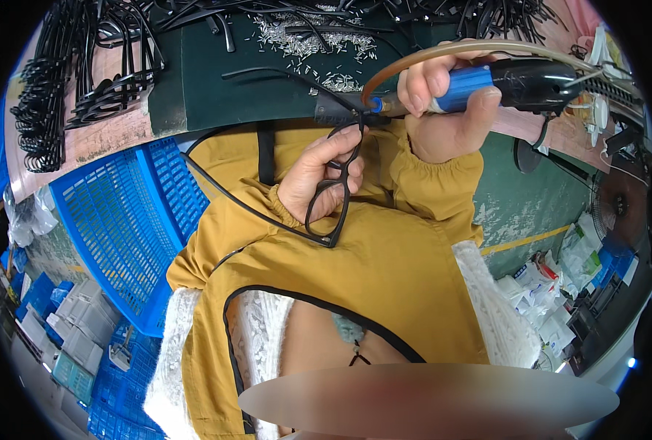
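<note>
My left hand (pixel 318 176) is closed round a black eyeglass frame (pixel 348 187), fingers gripping the rim near the table's front edge. One temple stretches left over the dark mat, and the other slants down toward my left sleeve. Wrapped in my right hand (pixel 447 110) is a blue-and-black power screwdriver (pixel 535 84), lying sideways with its nose pointing left. A brownish tube (pixel 443 51) arches over that hand and comes down at the tool's nose. This nose meets the frame's upper corner, by the hinge; the exact contact is too small to make out.
Small silver metal pieces (pixel 304 40) lie scattered on the dark green mat (pixel 216 95). Black eyeglass temples (pixel 43 110) are heaped at the left and along the back. A blue plastic basket (pixel 117 227) stands left of my lap. Bags (pixel 553 301) and a fan (pixel 619 202) are at the right.
</note>
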The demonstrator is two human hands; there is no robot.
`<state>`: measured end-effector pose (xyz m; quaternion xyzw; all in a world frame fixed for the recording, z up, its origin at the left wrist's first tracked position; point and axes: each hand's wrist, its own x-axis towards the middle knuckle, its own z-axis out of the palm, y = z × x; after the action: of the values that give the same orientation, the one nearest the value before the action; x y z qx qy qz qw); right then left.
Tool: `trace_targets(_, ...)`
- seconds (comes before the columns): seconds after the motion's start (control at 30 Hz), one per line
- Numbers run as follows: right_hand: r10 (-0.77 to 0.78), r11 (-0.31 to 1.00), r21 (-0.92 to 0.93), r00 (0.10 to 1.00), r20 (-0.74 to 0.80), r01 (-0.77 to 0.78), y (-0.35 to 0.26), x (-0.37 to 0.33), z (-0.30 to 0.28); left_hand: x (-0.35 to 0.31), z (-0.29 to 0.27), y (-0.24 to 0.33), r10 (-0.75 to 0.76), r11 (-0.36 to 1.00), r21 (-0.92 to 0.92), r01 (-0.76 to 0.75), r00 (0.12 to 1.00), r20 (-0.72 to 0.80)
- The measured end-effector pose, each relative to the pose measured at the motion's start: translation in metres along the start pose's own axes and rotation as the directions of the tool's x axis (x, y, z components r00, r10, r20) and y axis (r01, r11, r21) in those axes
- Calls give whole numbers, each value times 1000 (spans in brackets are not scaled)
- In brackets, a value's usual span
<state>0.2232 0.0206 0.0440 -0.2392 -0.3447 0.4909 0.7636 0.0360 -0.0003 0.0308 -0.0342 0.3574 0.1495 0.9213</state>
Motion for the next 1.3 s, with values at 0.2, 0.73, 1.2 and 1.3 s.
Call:
trace_targets(0.2,36,999,-6,999,25,-36,7,4,8,1,-6,1,-53,998,-31,54,998,21)
trace_targets(0.73,19,991,136,995,-94,-6,7,39,-11,-2,-5,8,16,996,90,-19,999,35)
trace_targets(1.2,148,984,88,986,71,-154,12,55,-29,-6,-6,5,691,-125,631,-766,389,610)
trace_targets(1.3,159,980,113,985,60,-165,14,42,-26,-6,-18,-2,700,-116,688,-717,432,568)
